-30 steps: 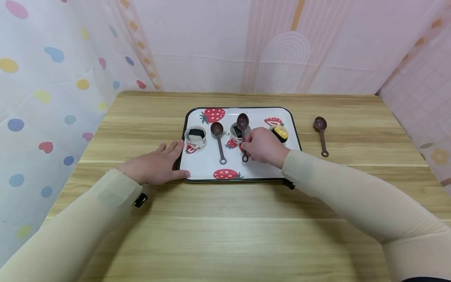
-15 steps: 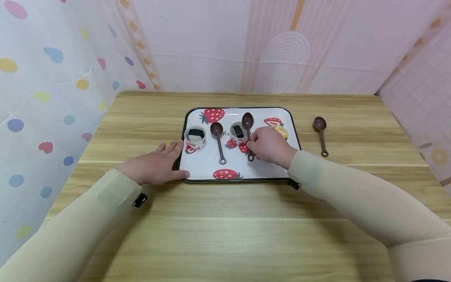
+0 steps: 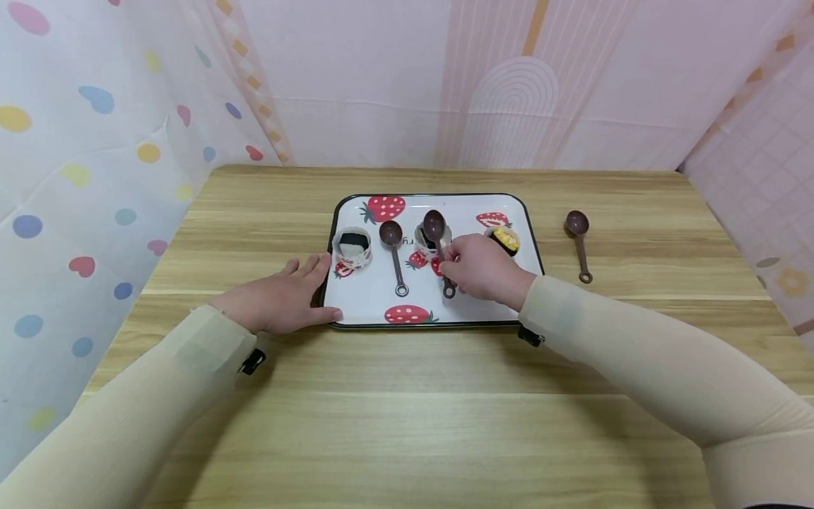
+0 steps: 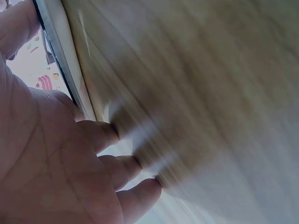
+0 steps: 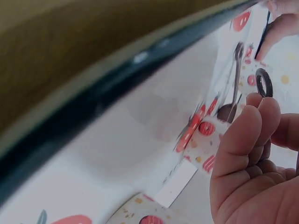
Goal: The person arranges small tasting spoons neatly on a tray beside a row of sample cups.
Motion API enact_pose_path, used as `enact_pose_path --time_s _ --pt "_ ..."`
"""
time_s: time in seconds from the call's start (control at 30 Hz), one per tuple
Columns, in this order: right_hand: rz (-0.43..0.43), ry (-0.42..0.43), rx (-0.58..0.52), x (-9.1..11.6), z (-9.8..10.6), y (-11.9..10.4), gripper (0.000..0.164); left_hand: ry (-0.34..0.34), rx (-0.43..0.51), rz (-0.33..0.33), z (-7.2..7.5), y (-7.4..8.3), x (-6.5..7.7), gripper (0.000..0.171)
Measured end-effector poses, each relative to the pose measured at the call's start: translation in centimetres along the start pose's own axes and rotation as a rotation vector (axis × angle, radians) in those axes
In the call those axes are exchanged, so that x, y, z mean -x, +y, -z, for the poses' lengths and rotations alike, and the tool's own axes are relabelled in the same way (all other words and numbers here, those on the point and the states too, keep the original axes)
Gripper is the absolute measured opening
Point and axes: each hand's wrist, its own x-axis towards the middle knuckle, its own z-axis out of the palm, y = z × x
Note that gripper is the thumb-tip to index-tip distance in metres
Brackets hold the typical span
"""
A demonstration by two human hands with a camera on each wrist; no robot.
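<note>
In the head view, your right hand (image 3: 485, 265) has the held spoon (image 3: 434, 225) pinched by its handle, thumb against fingers, above the white tray (image 3: 362, 304). Its bowl partly covers the middle cup (image 3: 425, 249); you can't tell whether the two touch. The spoon's long axis runs nearly straight away from you, bowl at the far end and leaning slightly left, roughly parallel to the left spoon (image 3: 391, 234). Expect it to be light and stiff, probably plastic, hardly fragile, its handle smooth enough to slip or roll. Mid-handle seems the best place to hold it. Your left hand (image 3: 282, 300) lies spread at the tray's left edge, thumb on the near corner, gripping nothing.

In the left wrist view, your fingers lie a little apart beside the tray's rim, tips at the table (image 4: 210, 70). You can't make out the held spoon here.

In the right wrist view, the spoon's ring (image 5: 269, 87) sticks out past your pinching fingertips; the fingers hide most of the handle.
</note>
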Motion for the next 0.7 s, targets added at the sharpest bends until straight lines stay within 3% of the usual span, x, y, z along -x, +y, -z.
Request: enact_pose_path --time_s 0.4,0.7 --pt "0.000 0.004 0.063 0.16 0.22 -0.17 0.021 0.001 -0.013 -0.003 -0.06 0.03 0.02 0.114" --pt "-0.005 -0.007 0.046 0.31 0.30 -0.03 0.020 -0.004 -0.011 0.007 -0.05 0.06 0.00 0.114"
